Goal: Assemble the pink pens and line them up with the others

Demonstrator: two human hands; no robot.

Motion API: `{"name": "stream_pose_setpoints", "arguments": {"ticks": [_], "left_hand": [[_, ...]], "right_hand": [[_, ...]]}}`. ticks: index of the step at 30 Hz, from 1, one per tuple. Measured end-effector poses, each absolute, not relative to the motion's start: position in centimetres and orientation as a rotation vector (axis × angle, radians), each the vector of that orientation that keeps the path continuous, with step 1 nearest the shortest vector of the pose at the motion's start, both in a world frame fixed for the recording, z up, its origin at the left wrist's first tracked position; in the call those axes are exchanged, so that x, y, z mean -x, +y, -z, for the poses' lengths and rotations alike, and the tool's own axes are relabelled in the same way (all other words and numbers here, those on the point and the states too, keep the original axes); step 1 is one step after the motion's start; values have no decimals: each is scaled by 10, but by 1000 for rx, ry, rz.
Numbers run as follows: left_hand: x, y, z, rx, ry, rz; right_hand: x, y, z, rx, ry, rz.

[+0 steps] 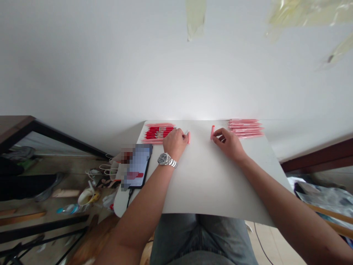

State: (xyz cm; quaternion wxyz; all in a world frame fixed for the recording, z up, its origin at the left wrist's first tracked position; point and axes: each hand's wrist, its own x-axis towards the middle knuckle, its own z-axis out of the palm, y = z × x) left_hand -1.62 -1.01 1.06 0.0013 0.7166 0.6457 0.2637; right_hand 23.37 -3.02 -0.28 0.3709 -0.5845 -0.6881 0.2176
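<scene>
Over the back of the white table (pixel 204 176), my left hand (pixel 174 141) is closed in a pinch at a short pink pen piece (pixel 189 137). A small silvery bit shows beside that piece, and my fingertips are partly hidden behind the hand. To the right, my right hand (pixel 228 142) pinches the lower end of a short pink tube (pixel 212 131) that stands nearly upright with an orange-red top. Red pens (pixel 158 132) lie among pink ones in a pile by my left hand. A stack of slim pink pens (pixel 246 126) lies beyond my right hand.
A phone (pixel 138 165) with a cable lies at the table's left edge. The white wall (pixel 176 81) rises directly behind the table. On the floor at left are a cup (pixel 86 197), a bottle (pixel 68 209) and cords. Plastic bags (pixel 328 195) sit at right.
</scene>
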Motion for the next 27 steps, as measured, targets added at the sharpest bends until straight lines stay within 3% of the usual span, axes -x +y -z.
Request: {"name": "stream_pose_setpoints", "arguments": {"ticks": [11, 20, 27], "left_hand": [[11, -15, -26, -2182, 2192, -486], [12, -14, -22, -2161, 2197, -633], [12, -11, -19, -2070, 2038, -990]], "right_hand": [[-236, -26, 8, 1290, -1599, -573], [-238, -29, 9, 1263, -1616, -562], [-236, -29, 7, 1295, -1579, -563]]}}
